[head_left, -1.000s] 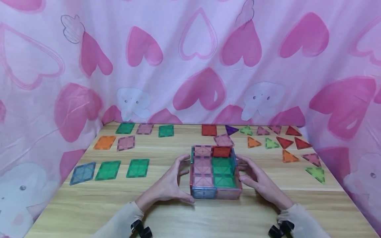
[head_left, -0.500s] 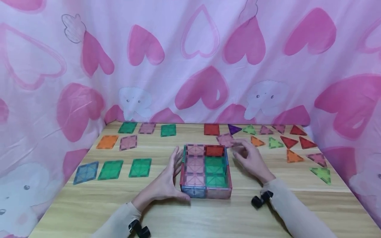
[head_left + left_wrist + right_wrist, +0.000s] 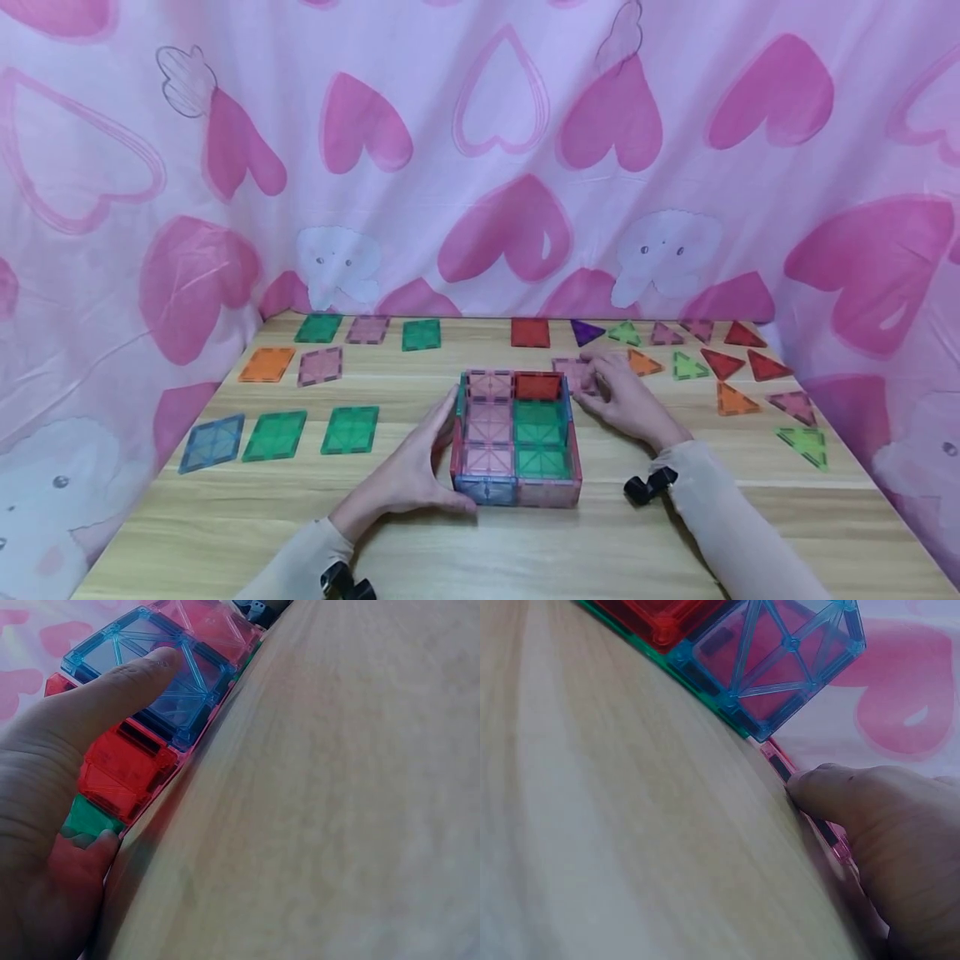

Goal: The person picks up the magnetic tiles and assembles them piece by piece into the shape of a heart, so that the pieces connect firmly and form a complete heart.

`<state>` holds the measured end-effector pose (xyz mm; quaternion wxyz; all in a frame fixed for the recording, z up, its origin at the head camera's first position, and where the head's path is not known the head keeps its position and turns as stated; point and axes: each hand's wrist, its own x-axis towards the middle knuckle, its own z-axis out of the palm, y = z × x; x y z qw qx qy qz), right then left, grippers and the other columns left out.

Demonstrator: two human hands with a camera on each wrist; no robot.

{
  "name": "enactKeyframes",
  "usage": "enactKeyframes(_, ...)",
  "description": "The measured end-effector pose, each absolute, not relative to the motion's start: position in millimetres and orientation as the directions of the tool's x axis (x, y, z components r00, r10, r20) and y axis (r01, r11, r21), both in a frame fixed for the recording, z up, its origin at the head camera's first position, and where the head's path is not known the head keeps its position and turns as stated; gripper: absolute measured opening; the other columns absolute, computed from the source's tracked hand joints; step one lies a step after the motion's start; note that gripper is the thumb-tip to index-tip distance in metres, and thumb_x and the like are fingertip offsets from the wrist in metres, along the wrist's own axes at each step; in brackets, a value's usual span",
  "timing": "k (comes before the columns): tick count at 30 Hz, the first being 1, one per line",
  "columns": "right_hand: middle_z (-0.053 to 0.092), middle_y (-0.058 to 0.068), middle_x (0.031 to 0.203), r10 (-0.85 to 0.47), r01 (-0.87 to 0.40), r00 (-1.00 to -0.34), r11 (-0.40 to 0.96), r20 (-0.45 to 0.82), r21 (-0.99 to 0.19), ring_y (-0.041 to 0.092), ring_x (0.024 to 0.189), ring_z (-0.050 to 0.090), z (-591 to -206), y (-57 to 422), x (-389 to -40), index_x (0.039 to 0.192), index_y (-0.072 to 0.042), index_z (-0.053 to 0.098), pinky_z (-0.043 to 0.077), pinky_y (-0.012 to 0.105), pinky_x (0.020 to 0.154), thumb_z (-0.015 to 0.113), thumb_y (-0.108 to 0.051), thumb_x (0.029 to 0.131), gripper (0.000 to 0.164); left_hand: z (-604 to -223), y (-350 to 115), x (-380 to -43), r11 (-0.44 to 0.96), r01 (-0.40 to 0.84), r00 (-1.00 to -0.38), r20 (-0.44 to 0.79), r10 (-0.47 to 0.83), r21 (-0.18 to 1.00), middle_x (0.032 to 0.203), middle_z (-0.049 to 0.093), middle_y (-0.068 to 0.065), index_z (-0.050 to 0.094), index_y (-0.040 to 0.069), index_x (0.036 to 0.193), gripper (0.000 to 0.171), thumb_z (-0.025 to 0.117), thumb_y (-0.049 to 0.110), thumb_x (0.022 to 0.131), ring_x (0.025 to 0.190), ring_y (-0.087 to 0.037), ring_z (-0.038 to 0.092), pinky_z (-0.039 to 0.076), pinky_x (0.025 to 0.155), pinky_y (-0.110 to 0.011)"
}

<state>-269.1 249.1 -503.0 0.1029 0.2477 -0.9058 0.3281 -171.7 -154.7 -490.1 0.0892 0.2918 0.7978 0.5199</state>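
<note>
A low open-topped box of see-through magnetic tiles [image 3: 490, 460] stands mid-table, with pink and green squares as its floor and red, blue and pink walls. My left hand [image 3: 412, 467] holds its left side. In the left wrist view, the thumb [image 3: 142, 679] lies on the blue front tile [image 3: 176, 697], and fingertips rest low by a green tile [image 3: 88, 817]. Beyond the box's far right corner, my right hand [image 3: 626, 400] pinches a flat pink square tile [image 3: 567, 367]. The right wrist view shows the thumb at that tile's edge [image 3: 780, 763]; other fingers are hidden.
Loose square tiles lie to the left, including a blue one [image 3: 212, 443], an orange one [image 3: 267, 365] and green ones [image 3: 350, 430]. A red square [image 3: 530, 332] lies behind the box. Several triangles [image 3: 723, 363] spread over the right back. A pink heart-print curtain [image 3: 480, 167] encloses the table.
My right hand has left the box's right side and reached the loose pink square behind it. That tile has turned straighter and come nearer the box. The box has shifted slightly left.
</note>
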Motion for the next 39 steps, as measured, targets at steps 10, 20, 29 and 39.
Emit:
enactKeyframes(10, 0.072, 0.004, 0.127, -0.085, -0.350, -0.921, 0.604, 0.379, -0.716, 0.019, 0.105, 0.069, -496.0, 250.4, -262.2, 0.140, -0.017, 0.069, 0.057, 0.022, 0.086, 0.097, -0.041, 0.089, 0.063, -488.8, -154.3, -171.9, 0.286, 0.367, -0.817, 0.160, 0.554, 0.885, 0.187, 0.007, 0.001, -0.003, 0.030, 0.180, 0.158, 0.110, 0.034, 0.069, 0.170, -0.029, 0.023, 0.032, 0.132, -0.044)
enactKeyframes(20, 0.070, 0.006, 0.139, -0.247, -0.535, -0.843, 0.288, 0.478, -0.795, 0.021, 0.124, 0.062, -451.5, 222.0, -242.2, 0.146, -0.012, 0.064, 0.050, 0.033, 0.099, 0.097, -0.006, 0.086, 0.069, -487.9, -153.3, -173.7, 0.299, 0.397, -0.808, 0.176, 0.562, 0.868, 0.187, 0.010, -0.002, -0.001, 0.031, 0.180, 0.157, 0.109, 0.038, 0.070, 0.170, -0.028, 0.022, 0.033, 0.131, -0.044)
enactKeyframes(29, 0.075, -0.006, 0.133, -0.471, -0.633, -0.768, 0.453, 0.434, -0.629, 0.017, 0.122, 0.067, -443.6, 206.7, -234.0, 0.154, -0.023, 0.061, 0.056, 0.046, 0.100, 0.102, -0.031, 0.083, 0.082, -488.3, -154.4, -173.1, 0.299, 0.412, -0.806, 0.191, 0.561, 0.861, 0.187, 0.011, -0.006, -0.002, 0.029, 0.180, 0.158, 0.110, 0.038, 0.069, 0.170, -0.033, 0.022, 0.030, 0.132, -0.048)
enactKeyframes(39, 0.064, 0.000, 0.151, -0.425, -0.494, -0.848, 0.417, 0.316, -0.763, 0.028, 0.135, 0.057, -450.6, 211.6, -235.1, 0.158, -0.025, 0.058, 0.048, 0.065, 0.110, 0.081, -0.037, 0.104, 0.059, -488.3, -154.4, -173.3, 0.301, 0.402, -0.808, 0.180, 0.561, 0.864, 0.187, 0.009, 0.001, 0.000, 0.029, 0.180, 0.156, 0.109, 0.038, 0.070, 0.171, -0.028, 0.021, 0.034, 0.131, -0.044)
